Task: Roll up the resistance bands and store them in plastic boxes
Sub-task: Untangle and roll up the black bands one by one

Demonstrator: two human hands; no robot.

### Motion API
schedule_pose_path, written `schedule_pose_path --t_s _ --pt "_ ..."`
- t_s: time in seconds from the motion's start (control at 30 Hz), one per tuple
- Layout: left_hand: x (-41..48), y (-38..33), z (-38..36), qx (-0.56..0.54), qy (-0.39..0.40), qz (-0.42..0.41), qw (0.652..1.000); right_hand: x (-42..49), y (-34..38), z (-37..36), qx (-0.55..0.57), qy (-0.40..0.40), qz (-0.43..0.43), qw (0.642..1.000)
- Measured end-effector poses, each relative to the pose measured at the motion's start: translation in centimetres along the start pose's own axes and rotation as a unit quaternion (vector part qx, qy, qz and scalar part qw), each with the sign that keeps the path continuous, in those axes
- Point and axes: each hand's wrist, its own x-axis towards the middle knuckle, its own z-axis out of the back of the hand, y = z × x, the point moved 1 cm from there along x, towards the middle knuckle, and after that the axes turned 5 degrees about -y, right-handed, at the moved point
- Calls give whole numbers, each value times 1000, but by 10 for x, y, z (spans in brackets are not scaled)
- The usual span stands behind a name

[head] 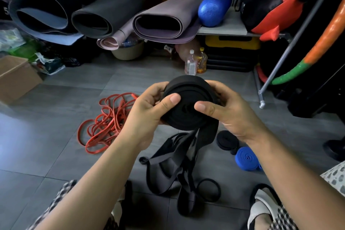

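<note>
I see the left hand (147,110) and right hand (229,110) gripping a black band roll (188,112) from either side, both thumbs pressed on its flat face. Its loose tail hangs toward tangled black bands (168,170) on the floor (46,127). Left lie red bands (106,121); right, 2 wound rolls: a small black roll (226,140) and a blue roll (246,158).
</note>
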Motion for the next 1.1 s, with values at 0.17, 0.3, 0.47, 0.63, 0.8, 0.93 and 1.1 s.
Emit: schedule_pose_path --t_s 0.17,0.3,0.47,0.63,0.8,0.93,1.1 --pt "7 20 12 -52 66 71 994 1 1 0 -53 -34 -10 998" --pt "13 71 45 139 140 163 967 0 14 10 35 -32 -21 999" --pt "-11 168 18 529 301 83 789 -7 28 12 59 -8 -21 998" --pt "-7 202 -1 641 320 32 697 -21 50 27 117 -24 -9 993" --pt "-17 219 -17 614 349 7 708 -31 52 50 131 -81 -19 988" --pt "-31 225 -39 583 357 19 729 -35 47 62 141 -103 -34 984" --pt "-45 230 -59 534 350 75 766 -37 47 75 155 -125 -20 980"
